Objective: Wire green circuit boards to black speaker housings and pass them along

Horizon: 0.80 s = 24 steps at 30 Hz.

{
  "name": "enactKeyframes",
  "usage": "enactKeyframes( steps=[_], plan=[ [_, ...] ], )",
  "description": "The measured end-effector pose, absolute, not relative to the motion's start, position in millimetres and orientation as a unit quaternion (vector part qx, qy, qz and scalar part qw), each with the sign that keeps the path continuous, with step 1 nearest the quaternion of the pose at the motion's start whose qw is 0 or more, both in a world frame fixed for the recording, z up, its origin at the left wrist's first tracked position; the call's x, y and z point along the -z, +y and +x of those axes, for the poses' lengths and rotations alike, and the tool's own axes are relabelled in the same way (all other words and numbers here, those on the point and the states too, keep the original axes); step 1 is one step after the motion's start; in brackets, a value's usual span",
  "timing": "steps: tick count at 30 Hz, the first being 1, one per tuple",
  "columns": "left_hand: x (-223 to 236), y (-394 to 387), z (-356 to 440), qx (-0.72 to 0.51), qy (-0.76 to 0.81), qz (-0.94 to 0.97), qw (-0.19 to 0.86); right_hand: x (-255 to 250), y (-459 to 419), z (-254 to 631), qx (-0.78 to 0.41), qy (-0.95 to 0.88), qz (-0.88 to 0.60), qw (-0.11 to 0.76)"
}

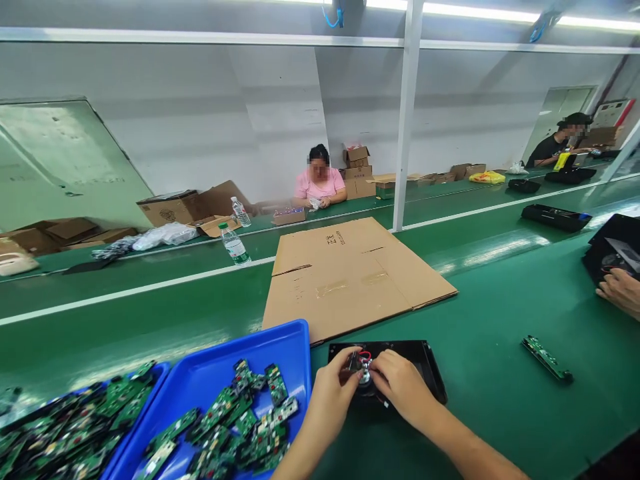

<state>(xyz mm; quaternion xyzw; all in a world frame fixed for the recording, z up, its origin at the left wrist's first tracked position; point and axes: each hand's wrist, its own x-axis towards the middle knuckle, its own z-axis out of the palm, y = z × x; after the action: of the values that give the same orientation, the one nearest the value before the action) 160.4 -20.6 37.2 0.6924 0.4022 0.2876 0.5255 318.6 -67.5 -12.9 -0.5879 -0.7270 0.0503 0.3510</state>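
Observation:
My left hand (331,393) and my right hand (403,390) meet over a black plastic casing (420,360) lying on the green bench. Between my fingers is a small round metal part (365,377) with a red wire loop (365,356), and my fingers partly hide it. Just left of my left hand stands a blue tray (295,353) heaped with green circuit boards (235,420). A second blue tray (159,380) of boards lies further left. A single loose circuit board (547,358) lies on the bench to my right.
A flattened cardboard sheet (350,280) lies straight ahead on the green bench (500,333). A co-worker's hand (620,293) rests by a black casing (613,250) at the right edge. Beyond stand a water bottle (234,244), a parallel bench, cardboard boxes and seated workers.

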Motion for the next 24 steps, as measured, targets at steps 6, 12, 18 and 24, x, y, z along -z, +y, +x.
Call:
enactKeyframes(
  steps=[6, 12, 18, 24],
  plan=[
    [-36, -20, 161, -0.286, 0.394, 0.707, 0.513, 19, -67, 318, 0.005, -0.734, -0.586, 0.344],
    [-35, -22, 163, -0.264, 0.405, 0.709, 0.513, 23, -68, 314, 0.1, -0.74, -0.587, 0.314],
    [-31, -27, 166, -0.253, 0.417, 0.693, 0.53, 29, -70, 305, 0.144, -0.715, -0.597, 0.334],
    [-33, -27, 164, -0.268, 0.413, 0.693, 0.527, 30, -70, 310, 0.051, -0.719, -0.593, 0.359]
  ],
)
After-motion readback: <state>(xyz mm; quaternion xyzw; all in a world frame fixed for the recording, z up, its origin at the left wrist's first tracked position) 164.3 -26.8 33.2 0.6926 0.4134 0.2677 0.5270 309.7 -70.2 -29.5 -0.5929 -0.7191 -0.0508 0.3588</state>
